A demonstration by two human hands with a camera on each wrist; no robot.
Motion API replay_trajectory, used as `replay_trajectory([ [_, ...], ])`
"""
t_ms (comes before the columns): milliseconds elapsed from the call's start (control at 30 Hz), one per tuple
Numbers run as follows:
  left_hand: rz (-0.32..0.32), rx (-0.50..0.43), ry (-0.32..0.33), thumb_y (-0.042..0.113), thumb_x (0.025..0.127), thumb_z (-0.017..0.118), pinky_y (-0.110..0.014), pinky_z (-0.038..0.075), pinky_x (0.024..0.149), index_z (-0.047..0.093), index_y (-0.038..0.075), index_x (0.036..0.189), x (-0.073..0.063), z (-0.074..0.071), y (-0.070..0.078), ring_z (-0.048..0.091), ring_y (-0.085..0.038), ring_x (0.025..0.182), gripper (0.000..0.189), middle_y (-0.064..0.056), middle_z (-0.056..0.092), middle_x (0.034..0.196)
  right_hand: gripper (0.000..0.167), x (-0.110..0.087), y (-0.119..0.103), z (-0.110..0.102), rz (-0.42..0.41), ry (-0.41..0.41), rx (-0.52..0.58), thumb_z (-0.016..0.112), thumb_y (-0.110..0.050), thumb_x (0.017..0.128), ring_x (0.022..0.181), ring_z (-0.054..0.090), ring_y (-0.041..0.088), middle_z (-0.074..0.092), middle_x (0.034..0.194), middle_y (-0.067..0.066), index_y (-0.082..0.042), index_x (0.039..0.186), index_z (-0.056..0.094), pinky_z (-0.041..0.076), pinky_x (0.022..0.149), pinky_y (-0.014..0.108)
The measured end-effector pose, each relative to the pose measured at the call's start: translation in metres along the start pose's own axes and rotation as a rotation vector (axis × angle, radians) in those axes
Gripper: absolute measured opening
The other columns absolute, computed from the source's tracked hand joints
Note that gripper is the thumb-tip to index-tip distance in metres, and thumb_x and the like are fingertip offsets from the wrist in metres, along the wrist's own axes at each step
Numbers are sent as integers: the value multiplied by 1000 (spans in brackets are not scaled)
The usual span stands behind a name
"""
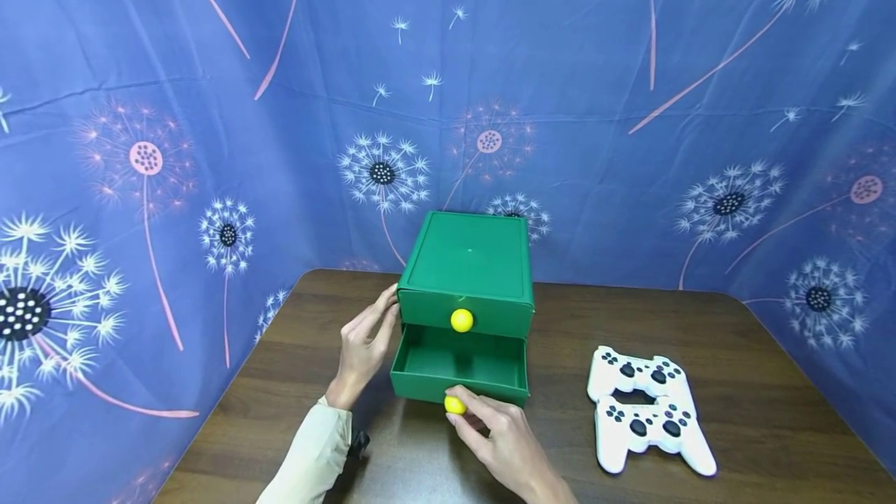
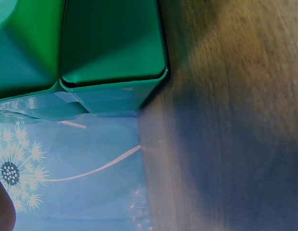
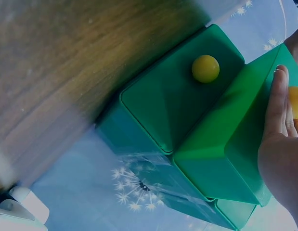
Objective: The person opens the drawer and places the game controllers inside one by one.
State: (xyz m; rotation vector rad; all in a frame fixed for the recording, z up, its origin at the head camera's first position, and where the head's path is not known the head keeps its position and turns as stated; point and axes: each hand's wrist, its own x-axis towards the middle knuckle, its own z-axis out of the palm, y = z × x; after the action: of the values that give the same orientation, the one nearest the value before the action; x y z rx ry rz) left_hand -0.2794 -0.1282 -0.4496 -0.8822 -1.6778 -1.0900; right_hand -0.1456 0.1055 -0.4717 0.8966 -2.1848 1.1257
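One open green drawer (image 1: pixel 420 386) points toward the person (image 1: pixel 308 449)

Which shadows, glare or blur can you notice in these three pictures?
Head view: fairly crisp, with a pale sheen on the tabletop near the right hand; left wrist view: broad, soft-edged shadow on the tabletop; right wrist view: tabletop grain blurred and hazy toward the upper left.

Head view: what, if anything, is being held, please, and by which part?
The right hand holds the green lower drawer by its round yellow knob; the left hand touches the green cabinet.
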Motion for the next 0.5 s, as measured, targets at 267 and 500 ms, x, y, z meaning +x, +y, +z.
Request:
replay_trajectory([
  [267, -4, 4, -12, -25, 82, 70, -25, 58, 93, 65, -7, 135, 1, -1, 1, 74, -31, 101, 56, -16, 74, 118, 40, -5, -5, 0, -9, 10, 8, 79, 1, 89, 77, 65, -1, 73, 95, -6, -12, 126, 71, 59, 64, 16],
  [500, -1, 4, -6, -25, 82, 70, -24, 58, 93, 65, -11, 131, 1, -2, 2, 74, -31, 99, 51, -16, 75, 116, 40, -7, -10, 0, -27, 15, 40, 78, 4, 89, 75, 66, 0, 72, 92, -4, -10, 125, 70, 57, 65, 12],
])
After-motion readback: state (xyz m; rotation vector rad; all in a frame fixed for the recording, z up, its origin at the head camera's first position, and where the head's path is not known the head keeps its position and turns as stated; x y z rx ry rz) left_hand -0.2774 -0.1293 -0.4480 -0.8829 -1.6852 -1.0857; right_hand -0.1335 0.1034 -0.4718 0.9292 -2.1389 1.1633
